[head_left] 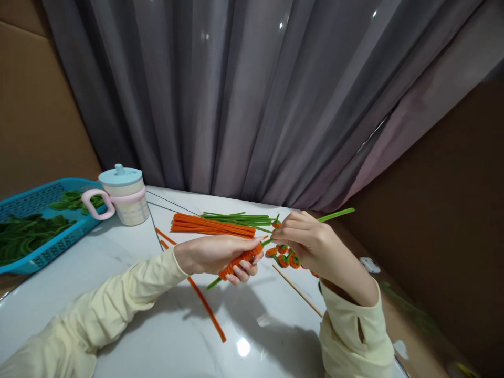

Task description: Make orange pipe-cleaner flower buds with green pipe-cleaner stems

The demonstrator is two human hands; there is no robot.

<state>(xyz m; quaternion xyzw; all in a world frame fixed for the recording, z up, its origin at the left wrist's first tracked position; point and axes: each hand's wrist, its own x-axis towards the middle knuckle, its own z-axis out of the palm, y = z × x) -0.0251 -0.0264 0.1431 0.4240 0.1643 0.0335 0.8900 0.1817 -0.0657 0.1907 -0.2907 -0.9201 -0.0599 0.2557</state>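
My left hand (pixel 228 254) is closed around a coil of orange pipe cleaner (pixel 241 262), whose turns are wound along a green pipe cleaner (pixel 214 283). That green stem pokes out at the coil's lower left end and runs on at its upper right end. There my right hand (pixel 309 236) pinches close to the stem; its fingertips are partly hidden. A green length (pixel 336 214) sticks out behind the right hand. Below that hand lie several small orange-and-green pipe cleaner pieces (pixel 294 261), partly covered by it.
Bundles of orange pipe cleaners (pixel 212 226) and green pipe cleaners (pixel 236 219) lie behind my hands. Loose orange strips (pixel 207 304) and a thin wooden stick (pixel 297 290) are nearer. At left stand a lidded cup (pixel 132 210) and a blue basket (pixel 51 258) holding green pieces.
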